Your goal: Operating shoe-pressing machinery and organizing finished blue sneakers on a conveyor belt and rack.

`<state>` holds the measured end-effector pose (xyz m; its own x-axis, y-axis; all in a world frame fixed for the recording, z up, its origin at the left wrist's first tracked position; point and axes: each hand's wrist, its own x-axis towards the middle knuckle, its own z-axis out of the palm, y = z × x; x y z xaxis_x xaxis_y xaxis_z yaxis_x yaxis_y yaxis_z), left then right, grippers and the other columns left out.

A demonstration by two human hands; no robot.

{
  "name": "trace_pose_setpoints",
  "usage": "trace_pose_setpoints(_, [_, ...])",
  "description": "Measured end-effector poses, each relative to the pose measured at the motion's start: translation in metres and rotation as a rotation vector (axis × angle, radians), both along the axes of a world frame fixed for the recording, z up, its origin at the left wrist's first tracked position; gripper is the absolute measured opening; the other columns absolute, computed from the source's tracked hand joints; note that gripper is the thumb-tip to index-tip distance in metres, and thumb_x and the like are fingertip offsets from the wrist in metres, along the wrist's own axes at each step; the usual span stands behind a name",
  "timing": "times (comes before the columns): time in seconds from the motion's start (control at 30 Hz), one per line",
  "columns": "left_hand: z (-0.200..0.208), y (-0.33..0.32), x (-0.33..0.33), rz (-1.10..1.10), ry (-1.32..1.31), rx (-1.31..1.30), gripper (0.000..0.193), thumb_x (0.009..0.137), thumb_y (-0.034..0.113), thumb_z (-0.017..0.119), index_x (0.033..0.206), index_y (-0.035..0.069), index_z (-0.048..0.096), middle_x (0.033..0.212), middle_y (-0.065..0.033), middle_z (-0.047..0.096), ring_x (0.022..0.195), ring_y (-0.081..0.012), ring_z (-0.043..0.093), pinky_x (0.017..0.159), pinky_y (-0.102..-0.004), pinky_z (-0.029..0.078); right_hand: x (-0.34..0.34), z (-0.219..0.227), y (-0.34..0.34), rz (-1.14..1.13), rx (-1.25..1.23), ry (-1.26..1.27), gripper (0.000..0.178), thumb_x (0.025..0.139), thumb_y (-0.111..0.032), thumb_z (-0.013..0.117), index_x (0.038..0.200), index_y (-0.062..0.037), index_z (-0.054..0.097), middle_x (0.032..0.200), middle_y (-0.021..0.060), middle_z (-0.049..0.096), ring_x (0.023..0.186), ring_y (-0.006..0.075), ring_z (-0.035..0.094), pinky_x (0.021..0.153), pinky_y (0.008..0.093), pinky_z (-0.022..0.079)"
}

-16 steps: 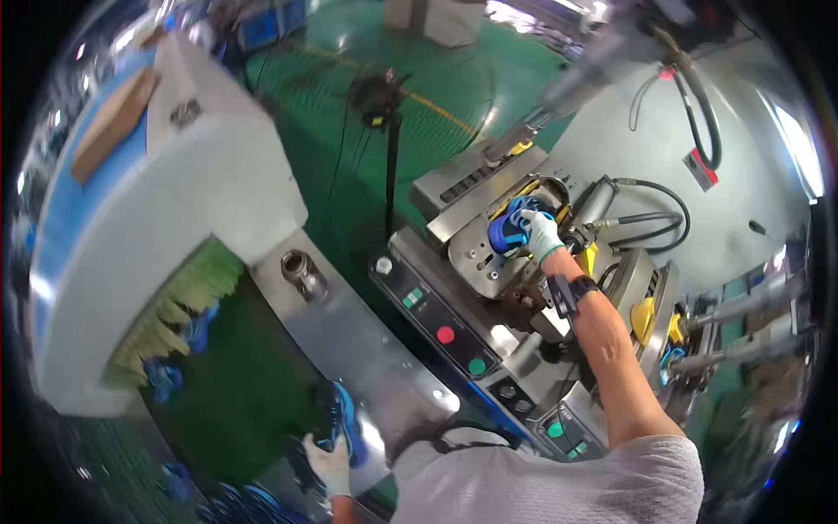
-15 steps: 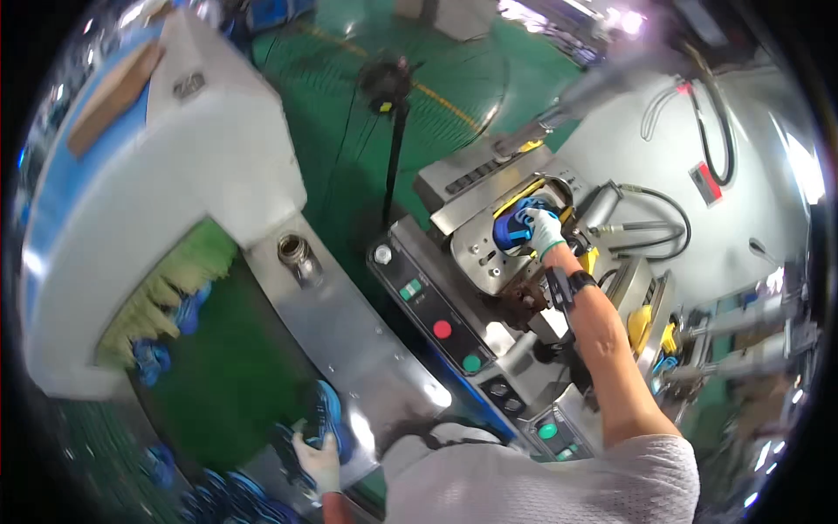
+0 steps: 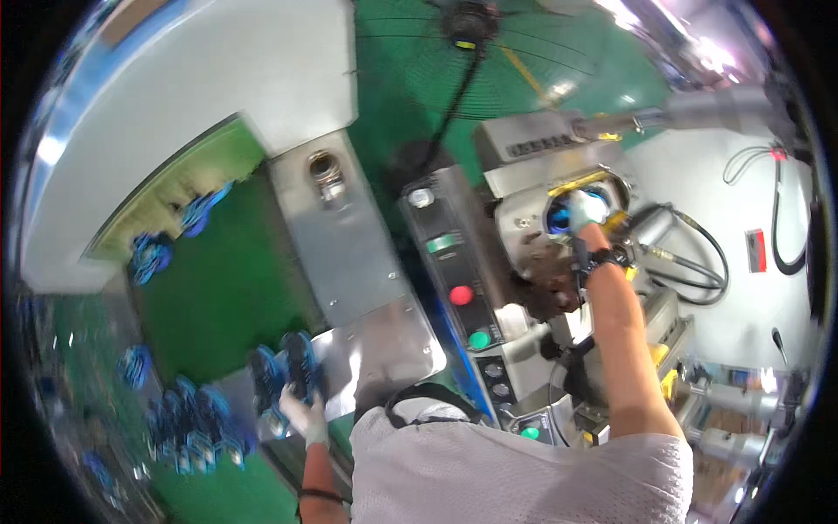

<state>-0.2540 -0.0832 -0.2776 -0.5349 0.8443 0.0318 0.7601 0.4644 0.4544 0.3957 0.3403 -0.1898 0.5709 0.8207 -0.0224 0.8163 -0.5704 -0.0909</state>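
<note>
In white gloves, my left hand (image 3: 304,417) has its fingers around the heel end of a dark blue shoe (image 3: 299,360), at the near end of a green conveyor belt (image 3: 218,288). A second such shoe (image 3: 267,374) lies close beside it on the left. Far to the right, my right hand (image 3: 588,212) is closed on a bright blue shoe (image 3: 559,215) set in the opening of a metal machine (image 3: 521,223). Blur and glare hide part of those fingers.
Several dark blue shoes (image 3: 194,424) stand in a row at the lower left. More shoes (image 3: 151,256) are at the belt's curtained tunnel mouth (image 3: 175,205). A panel with red and green buttons (image 3: 461,295) lies between belt and machine. A fan (image 3: 470,24) stands beyond.
The view has swung, shifting the machine and belt in the picture. The shoe at my left hand has come down alongside the other one. My right hand remains at the machine's shoe.
</note>
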Motion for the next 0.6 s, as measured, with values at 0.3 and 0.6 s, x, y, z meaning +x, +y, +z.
trace_pose_setpoints(0.3, [-0.018, 0.006, -0.006, 0.055, -0.021, -0.004, 0.077, 0.068, 0.029, 0.082, 0.13, -0.001, 0.048, 0.111, -0.0219, 0.057, 0.104, -0.0417, 0.053, 0.092, -0.0496, 0.044, -0.013, 0.067, -0.039, 0.059, 0.446, 0.824, 0.04, 0.095, -0.035, 0.065, 0.099, 0.0048, 0.066, 0.083, 0.0035, 0.063, 0.074, 0.0139, 0.055, 0.068, 0.0317, 0.046])
trace_pose_setpoints(0.6, [0.029, 0.031, -0.075, -0.238, -0.679, 0.205, 0.085, 0.081, 0.023, 0.079, 0.147, -0.001, 0.03, 0.133, -0.0226, 0.046, 0.115, -0.0341, 0.055, 0.101, -0.0422, 0.046, -0.325, -0.003, -0.298, 0.431, -0.007, -0.103, 0.098, 0.079, -0.018, 0.075, 0.153, 0.0068, 0.016, 0.161, 0.0275, 0.015, 0.15, 0.0426, 0.014, 0.122, 0.0492, 0.013])
